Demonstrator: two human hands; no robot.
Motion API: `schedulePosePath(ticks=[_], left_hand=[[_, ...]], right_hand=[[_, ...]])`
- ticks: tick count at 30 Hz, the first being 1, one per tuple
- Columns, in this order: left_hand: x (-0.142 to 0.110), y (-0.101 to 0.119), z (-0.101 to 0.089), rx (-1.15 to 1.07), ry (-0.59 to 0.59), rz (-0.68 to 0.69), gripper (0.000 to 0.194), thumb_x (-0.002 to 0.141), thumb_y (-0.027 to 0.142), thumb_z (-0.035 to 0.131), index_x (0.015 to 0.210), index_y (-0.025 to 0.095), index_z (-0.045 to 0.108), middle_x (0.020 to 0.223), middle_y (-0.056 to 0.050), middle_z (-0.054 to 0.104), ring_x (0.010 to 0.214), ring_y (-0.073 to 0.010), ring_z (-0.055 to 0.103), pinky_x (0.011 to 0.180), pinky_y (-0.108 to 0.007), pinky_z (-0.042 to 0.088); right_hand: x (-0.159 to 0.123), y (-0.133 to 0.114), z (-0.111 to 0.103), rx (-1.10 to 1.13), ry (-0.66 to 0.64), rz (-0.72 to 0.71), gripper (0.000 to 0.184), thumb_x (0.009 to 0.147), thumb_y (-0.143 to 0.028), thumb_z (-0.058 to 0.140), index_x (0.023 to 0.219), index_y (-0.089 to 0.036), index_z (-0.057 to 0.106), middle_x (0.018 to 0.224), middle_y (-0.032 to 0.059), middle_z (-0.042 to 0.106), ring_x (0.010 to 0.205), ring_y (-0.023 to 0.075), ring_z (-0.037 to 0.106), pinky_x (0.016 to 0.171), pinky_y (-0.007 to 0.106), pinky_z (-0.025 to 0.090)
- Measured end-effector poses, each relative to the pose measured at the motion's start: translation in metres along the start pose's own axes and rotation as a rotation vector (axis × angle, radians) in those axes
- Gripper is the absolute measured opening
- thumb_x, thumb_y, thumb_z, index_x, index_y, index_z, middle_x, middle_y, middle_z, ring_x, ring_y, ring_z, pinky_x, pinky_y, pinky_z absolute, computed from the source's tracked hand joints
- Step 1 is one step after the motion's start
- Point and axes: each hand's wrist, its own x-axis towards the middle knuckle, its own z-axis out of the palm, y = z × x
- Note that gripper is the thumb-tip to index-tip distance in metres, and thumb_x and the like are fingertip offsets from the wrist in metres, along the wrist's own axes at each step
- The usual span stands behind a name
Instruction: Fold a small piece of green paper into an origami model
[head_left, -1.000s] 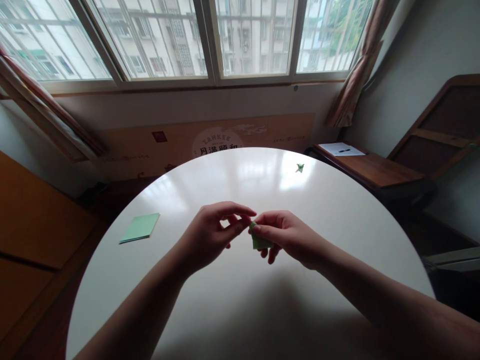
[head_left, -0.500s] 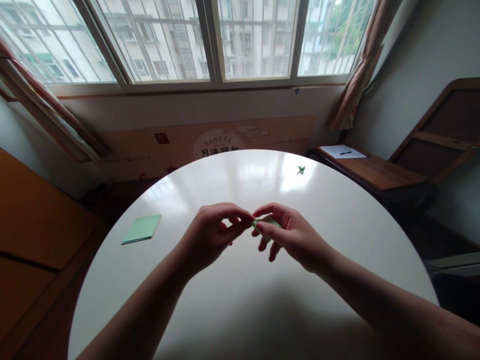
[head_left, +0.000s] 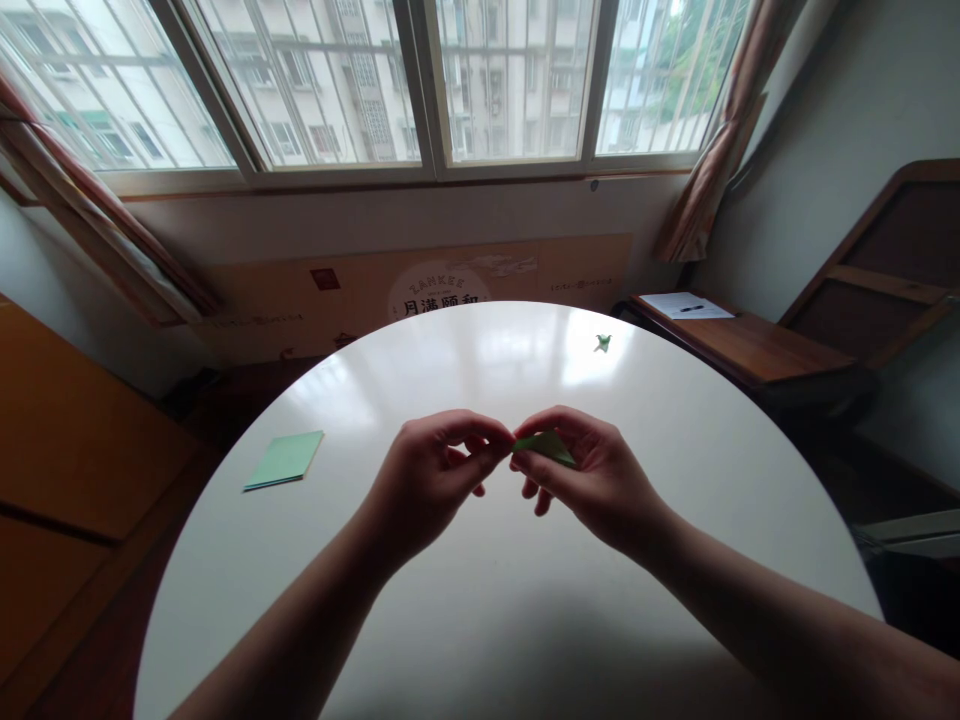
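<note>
Above the middle of the white table (head_left: 480,600), both hands meet at a small piece of folded green paper (head_left: 547,446). My left hand (head_left: 442,462) pinches its left tip between thumb and forefinger. My right hand (head_left: 581,462) grips it close by, thumb below and forefinger above, with the other fingers curled under. The paper's wider end lies inside my right hand, and its far side is hidden there. On the left of the table rests a stack of square green paper (head_left: 285,458). A small folded green paper figure (head_left: 602,343) sits near the far right edge.
Beyond the table's right edge stands a wooden side table (head_left: 780,345) with a white sheet (head_left: 686,306) and a pen (head_left: 691,308) on it. A yellow-brown cabinet (head_left: 52,440) is at the left. Barred windows (head_left: 510,80) and curtains (head_left: 701,190) line the back.
The folded paper has turned in my fingers, so a darker green face shows. Both hands have shifted slightly to the right, still pinching it.
</note>
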Motion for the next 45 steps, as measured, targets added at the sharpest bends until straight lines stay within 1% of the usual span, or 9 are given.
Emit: schedulePosePath(ticks=[5, 8, 11, 14, 18, 28, 35, 38, 45], left_hand=[[-0.0009, -0.0004, 0.0038, -0.084, 0.028, -0.034, 0.01, 0.08, 0.01, 0.07, 0.087, 0.016, 0.075, 0.071, 0.0, 0.07, 0.056, -0.0102, 0.06, 0.047, -0.018, 0.055], [-0.0015, 0.0004, 0.0038, -0.102, 0.059, -0.044, 0.013, 0.08, 0.014, 0.072, 0.093, 0.016, 0.075, 0.073, -0.001, 0.072, 0.054, -0.0098, 0.06, 0.045, -0.018, 0.054], [-0.0019, 0.0017, 0.0018, -0.086, 0.062, -0.056, 0.013, 0.08, 0.019, 0.074, 0.093, 0.015, 0.076, 0.069, -0.001, 0.071, 0.05, -0.0092, 0.058, 0.043, -0.017, 0.053], [-0.0019, 0.0023, 0.001, -0.072, 0.039, -0.08, 0.011, 0.081, 0.021, 0.074, 0.089, 0.015, 0.077, 0.062, 0.001, 0.067, 0.048, -0.0087, 0.057, 0.041, -0.016, 0.052], [-0.0017, 0.0018, 0.0041, -0.083, -0.011, -0.131, 0.01, 0.082, 0.023, 0.073, 0.085, 0.015, 0.077, 0.06, 0.002, 0.064, 0.047, -0.008, 0.056, 0.04, -0.015, 0.05], [-0.0023, -0.0015, 0.0062, -0.159, -0.054, -0.173, 0.016, 0.085, 0.028, 0.071, 0.091, 0.015, 0.078, 0.063, 0.0, 0.065, 0.049, -0.0081, 0.054, 0.037, -0.014, 0.048], [-0.0056, 0.0052, 0.0083, -0.006, -0.016, -0.161, 0.015, 0.086, 0.026, 0.068, 0.09, 0.013, 0.076, 0.068, -0.001, 0.067, 0.053, -0.0099, 0.055, 0.039, -0.015, 0.049], [-0.0071, 0.0058, 0.0085, 0.049, -0.004, -0.148, 0.016, 0.087, 0.026, 0.065, 0.087, 0.013, 0.075, 0.065, -0.001, 0.065, 0.052, -0.0104, 0.055, 0.039, -0.017, 0.049], [-0.0055, 0.0027, 0.0072, 0.228, 0.057, -0.051, 0.018, 0.088, 0.023, 0.06, 0.075, 0.015, 0.07, 0.062, 0.001, 0.063, 0.05, -0.0097, 0.055, 0.043, -0.018, 0.047]], right_hand=[[-0.0004, -0.0024, -0.0011, 0.034, 0.019, 0.003, 0.012, 0.084, -0.021, 0.074, 0.094, -0.018, 0.07, 0.076, 0.0018, 0.072, 0.058, 0.0139, 0.067, 0.044, 0.022, 0.056], [0.0, -0.0036, -0.0019, 0.091, 0.028, 0.024, 0.013, 0.083, -0.023, 0.076, 0.094, -0.018, 0.07, 0.075, 0.0017, 0.072, 0.057, 0.0136, 0.066, 0.044, 0.022, 0.056], [-0.0001, -0.0043, -0.0023, 0.141, 0.039, 0.063, 0.016, 0.082, -0.026, 0.078, 0.093, -0.018, 0.07, 0.074, 0.0015, 0.072, 0.057, 0.0132, 0.066, 0.043, 0.022, 0.056], [-0.0008, -0.0046, -0.0021, 0.168, 0.037, 0.087, 0.017, 0.082, -0.027, 0.079, 0.093, -0.019, 0.071, 0.074, 0.0006, 0.071, 0.057, 0.0127, 0.066, 0.044, 0.021, 0.056], [-0.001, -0.0051, -0.0016, 0.19, 0.039, 0.087, 0.016, 0.081, -0.027, 0.08, 0.091, -0.019, 0.07, 0.072, -0.0006, 0.07, 0.056, 0.0122, 0.065, 0.043, 0.02, 0.055], [-0.0016, -0.0071, 0.0, 0.165, 0.04, 0.082, 0.017, 0.08, -0.029, 0.08, 0.09, -0.019, 0.07, 0.07, -0.0005, 0.069, 0.056, 0.0129, 0.065, 0.044, 0.022, 0.056], [-0.0028, -0.0082, 0.001, 0.046, 0.067, 0.041, 0.012, 0.082, -0.025, 0.077, 0.089, -0.018, 0.07, 0.073, 0.0004, 0.07, 0.058, 0.0137, 0.065, 0.046, 0.023, 0.055], [-0.0033, -0.0078, 0.0017, 0.016, 0.07, 0.028, 0.01, 0.082, -0.022, 0.074, 0.091, -0.019, 0.07, 0.074, 0.0005, 0.07, 0.059, 0.0141, 0.066, 0.046, 0.023, 0.055], [-0.0032, -0.0068, 0.0021, 0.025, 0.071, 0.072, 0.013, 0.081, -0.025, 0.076, 0.09, -0.018, 0.07, 0.073, 0.0015, 0.07, 0.058, 0.0143, 0.065, 0.045, 0.024, 0.055]])
